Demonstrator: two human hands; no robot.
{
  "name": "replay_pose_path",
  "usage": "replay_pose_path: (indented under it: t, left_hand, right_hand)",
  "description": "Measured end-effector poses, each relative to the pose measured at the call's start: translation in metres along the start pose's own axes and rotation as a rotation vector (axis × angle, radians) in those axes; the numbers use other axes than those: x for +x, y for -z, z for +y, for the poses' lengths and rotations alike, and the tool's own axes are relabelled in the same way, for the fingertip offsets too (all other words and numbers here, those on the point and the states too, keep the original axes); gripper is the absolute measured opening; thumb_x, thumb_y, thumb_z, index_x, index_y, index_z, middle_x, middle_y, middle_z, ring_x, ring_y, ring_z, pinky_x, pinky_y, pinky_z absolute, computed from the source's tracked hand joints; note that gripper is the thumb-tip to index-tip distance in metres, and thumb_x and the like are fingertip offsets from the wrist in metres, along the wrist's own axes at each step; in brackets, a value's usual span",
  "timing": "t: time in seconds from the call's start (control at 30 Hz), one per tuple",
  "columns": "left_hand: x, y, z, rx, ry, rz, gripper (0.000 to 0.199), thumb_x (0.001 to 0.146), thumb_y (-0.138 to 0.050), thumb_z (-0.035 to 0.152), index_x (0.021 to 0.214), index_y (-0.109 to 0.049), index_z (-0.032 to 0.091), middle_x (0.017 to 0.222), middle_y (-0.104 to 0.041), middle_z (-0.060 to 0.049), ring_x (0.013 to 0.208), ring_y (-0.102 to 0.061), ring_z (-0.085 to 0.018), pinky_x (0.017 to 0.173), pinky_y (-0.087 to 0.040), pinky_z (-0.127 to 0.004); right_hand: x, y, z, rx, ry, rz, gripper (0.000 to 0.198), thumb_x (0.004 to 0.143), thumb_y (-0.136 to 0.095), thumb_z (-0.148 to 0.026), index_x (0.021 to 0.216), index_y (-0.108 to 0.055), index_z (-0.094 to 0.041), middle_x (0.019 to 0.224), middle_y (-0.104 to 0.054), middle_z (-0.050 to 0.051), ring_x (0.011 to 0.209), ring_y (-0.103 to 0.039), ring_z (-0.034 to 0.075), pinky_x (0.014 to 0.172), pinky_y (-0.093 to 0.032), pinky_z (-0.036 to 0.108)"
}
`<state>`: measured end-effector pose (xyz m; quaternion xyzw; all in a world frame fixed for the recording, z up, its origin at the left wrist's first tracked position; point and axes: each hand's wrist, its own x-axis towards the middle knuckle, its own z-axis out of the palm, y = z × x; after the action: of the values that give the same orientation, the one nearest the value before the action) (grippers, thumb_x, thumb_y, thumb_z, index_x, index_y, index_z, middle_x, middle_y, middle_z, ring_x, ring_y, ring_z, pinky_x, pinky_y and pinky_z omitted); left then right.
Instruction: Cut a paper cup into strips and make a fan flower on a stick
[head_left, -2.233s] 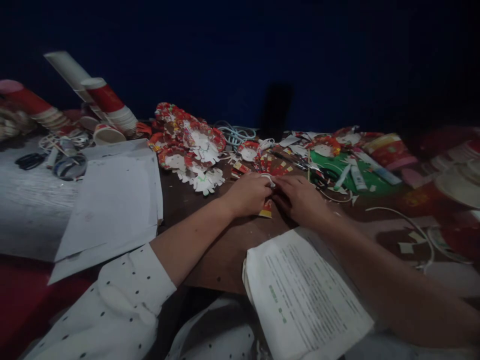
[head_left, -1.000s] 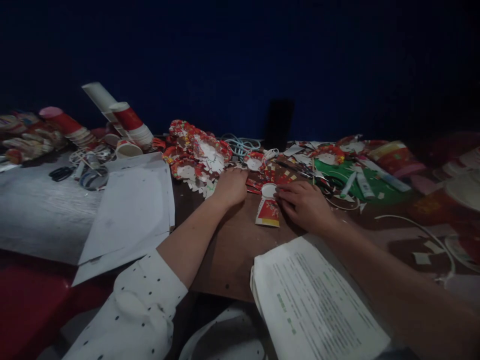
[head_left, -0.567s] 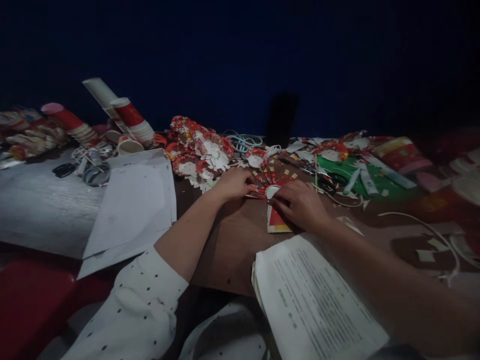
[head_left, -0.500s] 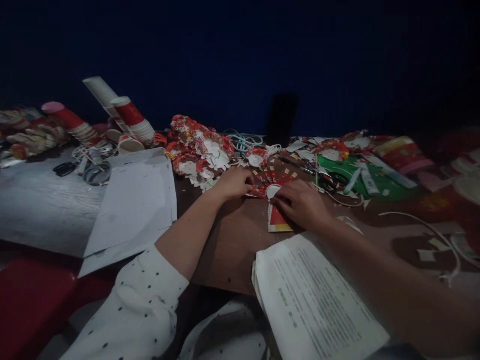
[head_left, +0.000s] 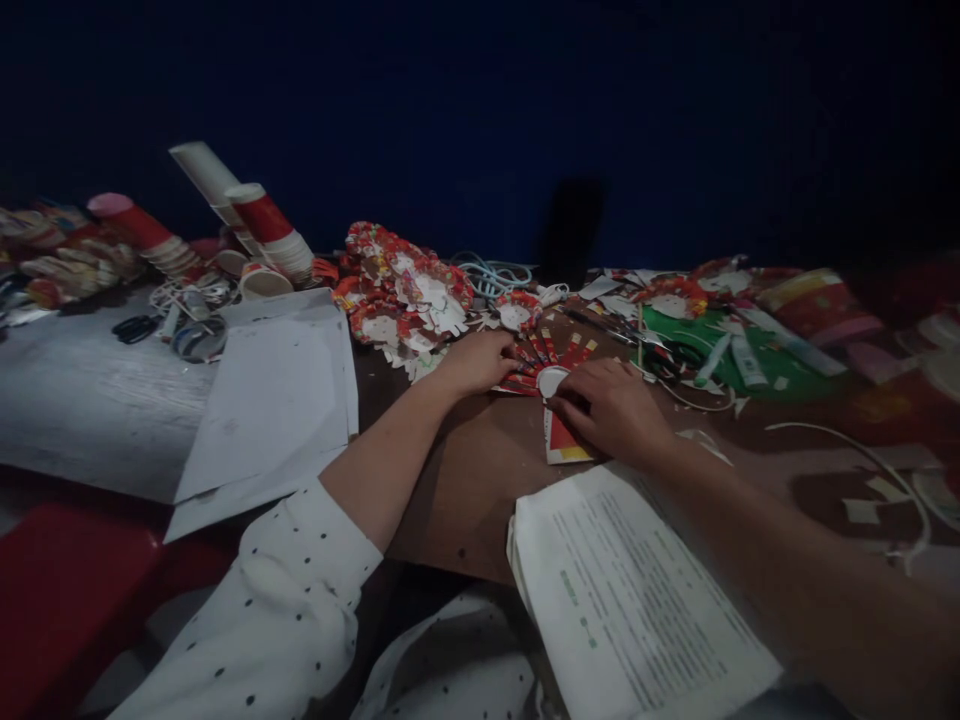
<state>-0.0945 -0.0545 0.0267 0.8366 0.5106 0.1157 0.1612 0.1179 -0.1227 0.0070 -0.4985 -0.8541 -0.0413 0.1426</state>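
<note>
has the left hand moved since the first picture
Yes. The left hand has moved leftward, closer to the stacked white paper sheets, and away from the white disc.

On the bench (head_left: 465,465), a cut cup (head_left: 552,381); left, sheets (head_left: 274,385); behind, cord (head_left: 493,279); right, tubes (head_left: 747,360) on a mat (head_left: 799,385); in front, papers (head_left: 637,590).

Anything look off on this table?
Mildly. The printed paper seems to overhang the near edge of the table, and loose scraps litter the right side. The cut-up paper cup by the right hand looks deliberately slit.
</note>
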Motion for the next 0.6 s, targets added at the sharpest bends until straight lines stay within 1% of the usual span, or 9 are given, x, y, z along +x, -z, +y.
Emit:
replay_pose_path:
  t: [0.07,0.23,0.37,0.47,0.6]
  left_hand:
    - [0.000,0.001,0.001,0.018,-0.025,-0.017,0.020,0.082,-0.057,0.032,0.091,-0.068,0.018,0.095,-0.071,-0.005,0.085,-0.063,-0.018,0.074,-0.045,-0.026]
    - [0.000,0.004,-0.004,0.079,-0.161,-0.089,0.019,0.077,-0.063,0.028,0.093,-0.067,0.018,0.098,-0.070,-0.005,0.095,-0.062,-0.019,0.081,-0.045,-0.026]
    - [-0.001,0.009,-0.004,0.093,-0.121,-0.174,0.023,0.078,-0.062,0.026,0.099,-0.066,0.019,0.100,-0.070,-0.004,0.092,-0.063,-0.017,0.079,-0.045,-0.024]
    - [-0.001,0.011,-0.003,0.124,-0.099,-0.225,0.023,0.079,-0.060,0.027,0.099,-0.067,0.019,0.098,-0.071,-0.004,0.088,-0.063,-0.017,0.077,-0.045,-0.023]
    - [-0.002,0.013,-0.001,0.164,-0.077,-0.215,0.021,0.080,-0.059,0.030,0.095,-0.068,0.018,0.097,-0.071,-0.006,0.088,-0.063,-0.018,0.074,-0.044,-0.024]
  right_hand:
    - [0.000,0.000,0.000,-0.007,-0.005,0.000,0.023,0.089,-0.053,-0.038,0.088,-0.066,-0.020,0.091,-0.067,0.007,0.091,-0.053,0.024,0.080,-0.031,0.036]
    - [0.000,-0.001,0.000,0.000,-0.019,-0.008,0.023,0.089,-0.052,-0.038,0.089,-0.067,-0.020,0.091,-0.067,0.007,0.092,-0.053,0.024,0.079,-0.031,0.036]
    - [0.000,-0.001,0.000,0.006,-0.024,-0.021,0.024,0.089,-0.052,-0.039,0.090,-0.066,-0.020,0.092,-0.067,0.007,0.092,-0.053,0.024,0.080,-0.032,0.036]
    - [0.001,-0.001,-0.001,0.007,-0.026,-0.021,0.023,0.089,-0.052,-0.039,0.090,-0.067,-0.020,0.092,-0.067,0.007,0.093,-0.054,0.024,0.080,-0.032,0.036]
    - [0.001,0.000,-0.001,0.003,-0.025,-0.020,0.023,0.089,-0.053,-0.039,0.089,-0.066,-0.020,0.092,-0.067,0.006,0.092,-0.054,0.023,0.079,-0.032,0.036]
